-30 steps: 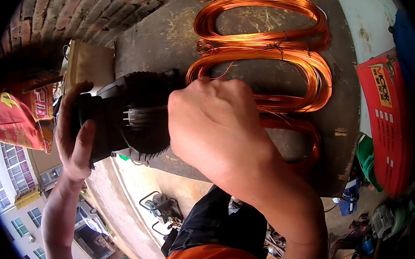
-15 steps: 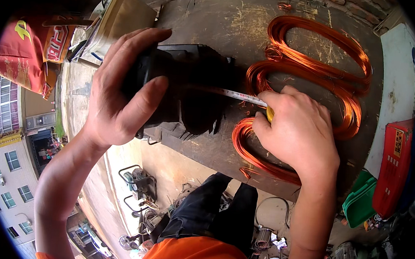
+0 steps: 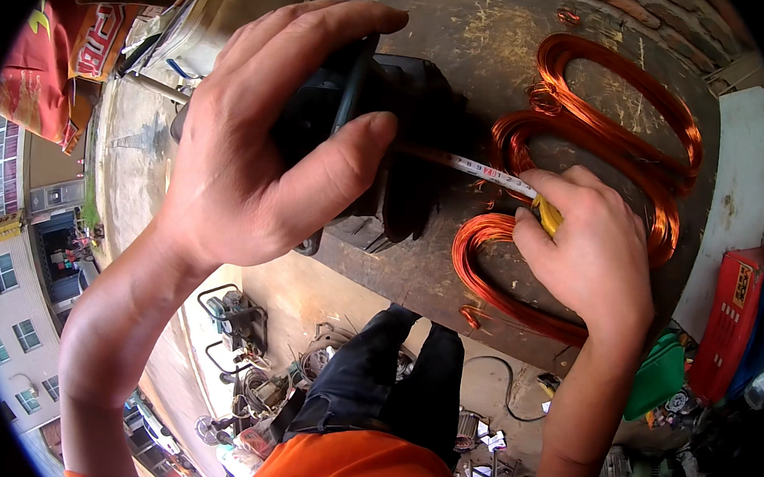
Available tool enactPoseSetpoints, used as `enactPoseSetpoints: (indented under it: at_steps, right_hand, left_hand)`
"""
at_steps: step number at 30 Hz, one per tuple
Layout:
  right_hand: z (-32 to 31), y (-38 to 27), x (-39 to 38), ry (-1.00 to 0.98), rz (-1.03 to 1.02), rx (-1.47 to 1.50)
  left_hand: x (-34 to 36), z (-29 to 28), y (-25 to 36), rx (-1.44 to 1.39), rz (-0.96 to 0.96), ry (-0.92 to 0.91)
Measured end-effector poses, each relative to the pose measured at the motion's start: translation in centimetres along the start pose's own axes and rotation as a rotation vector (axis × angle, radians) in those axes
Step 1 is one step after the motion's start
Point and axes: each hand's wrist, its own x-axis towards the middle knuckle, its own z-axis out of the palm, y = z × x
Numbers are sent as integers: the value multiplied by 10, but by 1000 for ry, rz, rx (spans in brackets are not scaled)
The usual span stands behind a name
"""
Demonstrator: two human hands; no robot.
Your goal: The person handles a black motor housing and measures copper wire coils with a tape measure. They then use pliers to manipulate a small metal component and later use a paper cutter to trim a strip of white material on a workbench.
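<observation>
Tape measure [image 3: 547,215]: at three o'clock from mid-view, its yellow case in my right hand [image 3: 592,251], thumb and forefinger closed about the end where the blade [image 3: 493,173] comes out. Blade runs from there toward ten o'clock, up to the dark motor housing [image 3: 431,94], which sits on the bench [image 3: 483,31] at twelve o'clock. My left hand [image 3: 244,160], at ten o'clock, is spread wide, thumb well apart from the fingers, with the housing's rim between them.

Handling, my judgement: hold the blade straight and lightly taut, without twist. Steady the housing with the left hand, since a pull could shift it or slip the far end. Keep the right thumb off the markings and bring my eye square above them; the lens bends straight edges, so I would not trust an oblique reading. Clear the copper coils [image 3: 465,261], which lie from one to seven o'clock around the case, lest a strand lift the blade.

Not resolved: blade's far end, lost in shadow beyond the left thumb; cannot tell whether it is hooked. Housing interior is nearly black. Left palm's contact is unclear. Most of the case and the right hand's outer fingertips are hidden; that hand also covers part of the coils.
</observation>
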Motion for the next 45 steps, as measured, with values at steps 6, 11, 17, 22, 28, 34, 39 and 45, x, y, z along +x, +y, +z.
enactPoseSetpoints:
  at_steps: [6,11,17,22,28,34,39,45]
  right_hand:
    - [2,-1,1,6,-6,3]
    - [1,-1,0,13,-5,0]
    - [2,-1,0,23,0,-7]
    - [3,1,-1,33,-13,-3]
    - [3,0,-1,34,-10,4]
    - [3,1,-1,33,-5,0]
    - [4,1,-1,38,-10,-2]
    - [3,1,-1,35,-11,3]
  left_hand:
    - [-1,2,-4,-15,12,10]
    - [0,0,-1,-8,-3,0]
    - [-1,2,-2,-13,-2,16]
    - [-1,3,-3,-3,16,25]
    - [-1,2,-3,-19,18,24]
    - [0,2,-3,-1,30,18]
    - [-1,1,-3,-15,15,15]
    - [-1,2,-2,-17,12,13]
